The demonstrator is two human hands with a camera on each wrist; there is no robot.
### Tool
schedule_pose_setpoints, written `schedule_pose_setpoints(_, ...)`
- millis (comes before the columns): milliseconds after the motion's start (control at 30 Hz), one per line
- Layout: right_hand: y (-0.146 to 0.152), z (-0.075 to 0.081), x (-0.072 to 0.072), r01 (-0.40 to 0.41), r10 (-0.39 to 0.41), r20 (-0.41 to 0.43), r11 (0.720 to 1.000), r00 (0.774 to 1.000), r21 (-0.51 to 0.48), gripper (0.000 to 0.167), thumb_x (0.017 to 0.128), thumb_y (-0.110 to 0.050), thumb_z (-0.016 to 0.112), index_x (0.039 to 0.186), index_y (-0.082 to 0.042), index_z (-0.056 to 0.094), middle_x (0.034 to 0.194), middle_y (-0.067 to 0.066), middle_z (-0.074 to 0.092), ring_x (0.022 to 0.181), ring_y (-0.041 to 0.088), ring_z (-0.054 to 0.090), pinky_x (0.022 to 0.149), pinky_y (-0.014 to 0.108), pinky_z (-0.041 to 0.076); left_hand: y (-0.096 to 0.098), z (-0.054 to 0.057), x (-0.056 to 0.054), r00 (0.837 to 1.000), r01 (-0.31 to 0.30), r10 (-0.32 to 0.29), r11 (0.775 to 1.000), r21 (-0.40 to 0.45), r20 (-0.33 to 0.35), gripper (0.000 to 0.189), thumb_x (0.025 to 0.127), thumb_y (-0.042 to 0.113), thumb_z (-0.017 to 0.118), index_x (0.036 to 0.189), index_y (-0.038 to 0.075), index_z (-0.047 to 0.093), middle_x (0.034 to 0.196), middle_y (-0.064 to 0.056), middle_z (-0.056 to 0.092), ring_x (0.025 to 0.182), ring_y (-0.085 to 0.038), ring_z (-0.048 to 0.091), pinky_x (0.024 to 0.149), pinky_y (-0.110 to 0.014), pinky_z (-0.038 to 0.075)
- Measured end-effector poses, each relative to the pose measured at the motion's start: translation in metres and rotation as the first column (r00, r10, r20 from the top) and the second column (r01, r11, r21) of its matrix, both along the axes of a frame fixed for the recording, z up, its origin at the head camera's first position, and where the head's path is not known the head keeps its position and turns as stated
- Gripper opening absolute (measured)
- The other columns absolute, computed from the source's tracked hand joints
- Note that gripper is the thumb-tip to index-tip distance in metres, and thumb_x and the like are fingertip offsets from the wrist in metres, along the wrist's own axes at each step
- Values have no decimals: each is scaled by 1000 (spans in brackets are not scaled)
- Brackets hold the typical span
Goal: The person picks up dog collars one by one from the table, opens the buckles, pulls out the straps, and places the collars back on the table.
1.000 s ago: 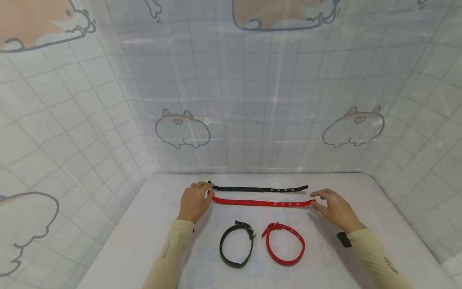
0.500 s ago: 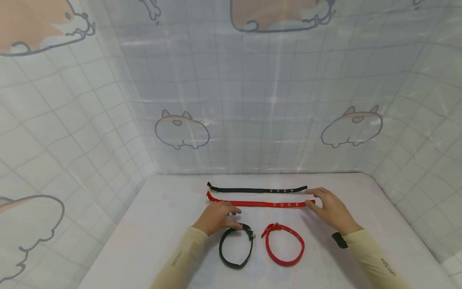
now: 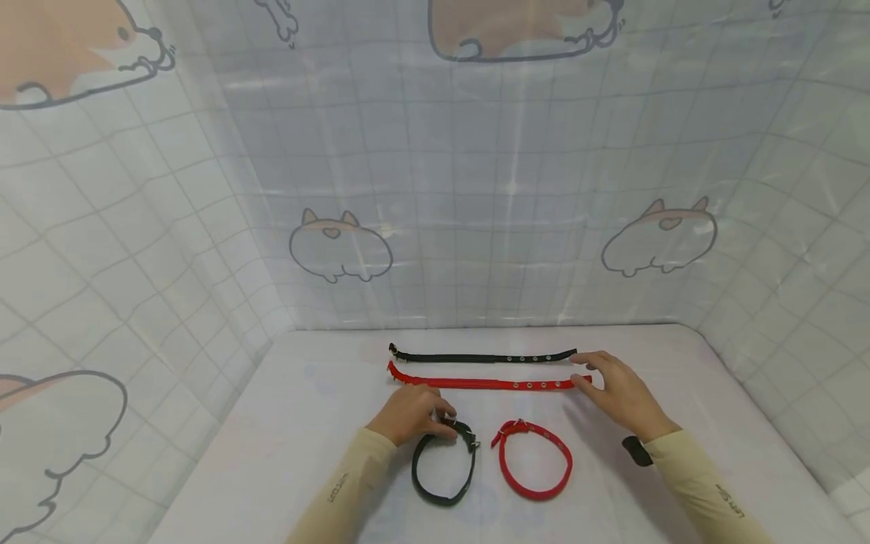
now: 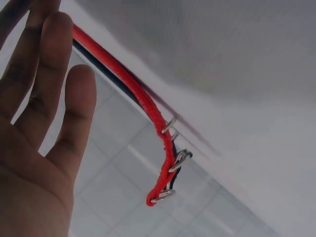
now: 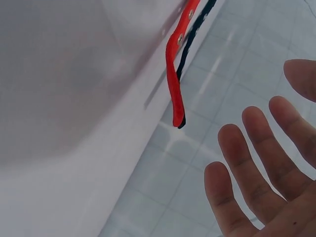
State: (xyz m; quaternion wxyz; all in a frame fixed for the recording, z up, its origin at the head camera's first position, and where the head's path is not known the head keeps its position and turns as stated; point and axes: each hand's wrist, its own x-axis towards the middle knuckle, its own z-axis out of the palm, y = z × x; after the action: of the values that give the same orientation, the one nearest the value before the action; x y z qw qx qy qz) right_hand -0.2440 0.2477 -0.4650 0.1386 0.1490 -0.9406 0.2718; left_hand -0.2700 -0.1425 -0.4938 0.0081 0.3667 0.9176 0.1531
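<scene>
- Fingers (image 4: 51, 64) of the left hand (image 3: 408, 414) I guide from afar reach the far edge of the black loop (image 3: 435, 499), thumb on the nearer side; whether they pinch it, I cannot tell.
- Right hand (image 3: 628, 397): its fingers are spread and hold nothing.
- White table (image 3: 258, 453) lies beneath both sets of fingers.
- Red strap (image 3: 476, 384) runs straight past the far side of the left fingers, one end beside the right thumb.
- Black strap (image 3: 469, 358) lies parallel, farther beyond the left fingers, its tip near the right fingertips.
- Black loop: a second ago the left fingers were at the straps' left ends; now they are here, so I judge the work has turned from the straight pair to the loops.
- Red loop (image 3: 535, 496) rests right of the left fingers, apart from both hands.
- Metal fittings (image 4: 180, 162) on the red strap sit apart from the left fingers.
</scene>
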Motion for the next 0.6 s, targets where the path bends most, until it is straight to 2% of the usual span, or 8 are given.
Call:
schedule_pose_setpoints(100,-2,-1,-1,-13,13,-6,1000,1000,-15,40,94,-20,75,129,-5,65,123,11,66,109,32,61,91,55,51,0,-1,1,1000,-2,2,1000,-15,0,28,81,41,86,103,24,82,80,18,67,73,2,56,67,-18,46)
schedule_pose_setpoints(367,-14,-2,0,-23,25,36,999,999,-34,41,95,-22,73,132,-8,62,125,9,65,111,30,61,91,52,53,-3,2,0,997,-4,3,1000,-11,-82,21,86,38,82,102,25,82,88,16,71,77,-2,60,67,-17,47)
schedule_pose_setpoints(600,-26,-4,4,-59,62,41,996,997,-72,40,97,-26,72,131,-8,63,124,8,66,111,30,61,89,52,55,-6,7,0,975,-25,31,999,30,-220,19,87,39,81,101,26,82,90,13,70,80,-4,61,71,-22,50)
